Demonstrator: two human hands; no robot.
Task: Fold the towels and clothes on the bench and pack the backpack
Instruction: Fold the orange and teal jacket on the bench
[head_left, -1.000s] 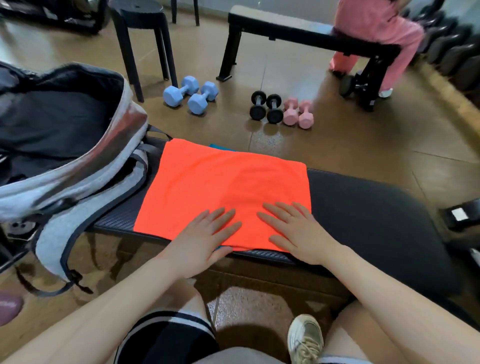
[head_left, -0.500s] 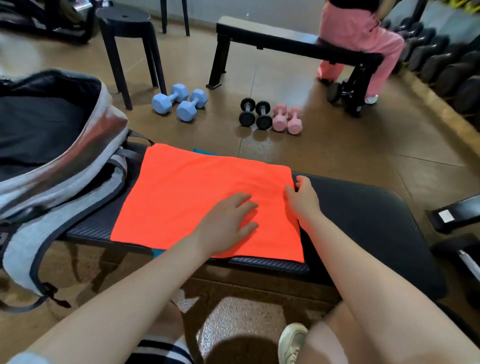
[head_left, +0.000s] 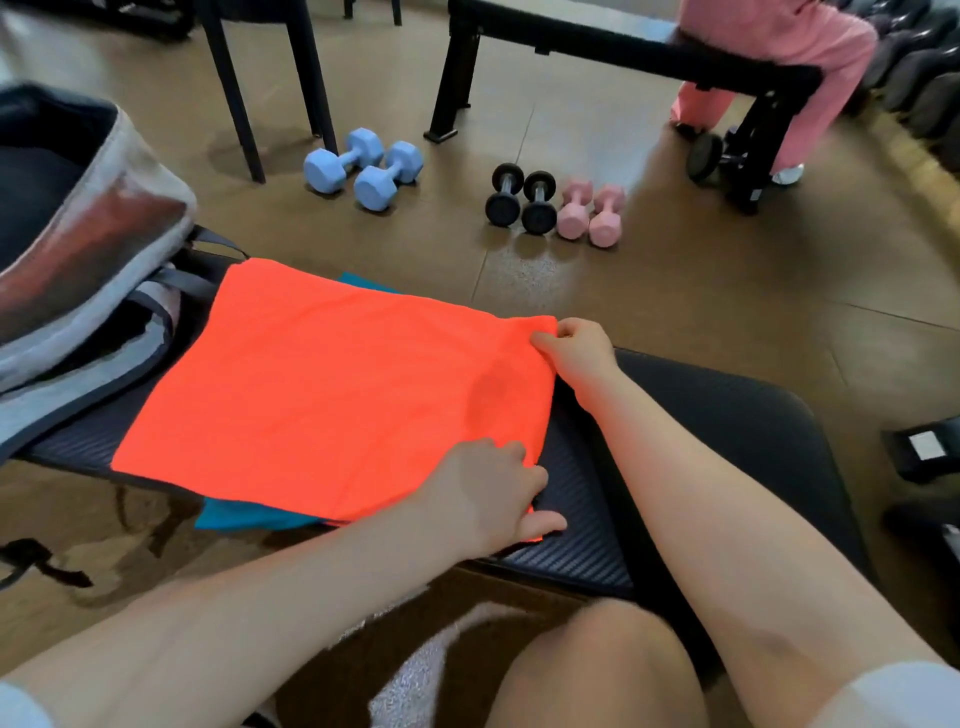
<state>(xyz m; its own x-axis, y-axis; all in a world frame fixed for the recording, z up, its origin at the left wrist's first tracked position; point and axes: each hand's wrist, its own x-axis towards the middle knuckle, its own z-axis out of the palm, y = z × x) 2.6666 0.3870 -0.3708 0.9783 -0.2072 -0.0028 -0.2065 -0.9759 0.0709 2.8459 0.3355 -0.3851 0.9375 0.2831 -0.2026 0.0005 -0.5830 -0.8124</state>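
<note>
The orange towel (head_left: 332, 384) lies flat across the middle of the frame on the black padded bench (head_left: 727, 431), with a teal cloth (head_left: 249, 514) peeking out beneath it at its near edge and again at its far edge. The right hand (head_left: 576, 348) pinches the towel's far right corner between thumb and fingers, so that grip is grasping the cloth; the left hand (head_left: 493, 493) curls its fingers round the near right corner at the lower centre of the frame, thumb tucked under the edge, and grasps it too. This looks like the start of a fold: both right-side corners taken up, ready to be carried leftward over the rest of the towel. The next move would call for lifting the two corners together and level, bringing them across to meet the left edge without dragging the teal cloth along, then smoothing the crease. The grey backpack (head_left: 88, 270) sits open at the left of the frame, resting on the bench end just beside the towel, waiting to be packed. Dumbbells (head_left: 363, 166) lie on the floor beyond.
</note>
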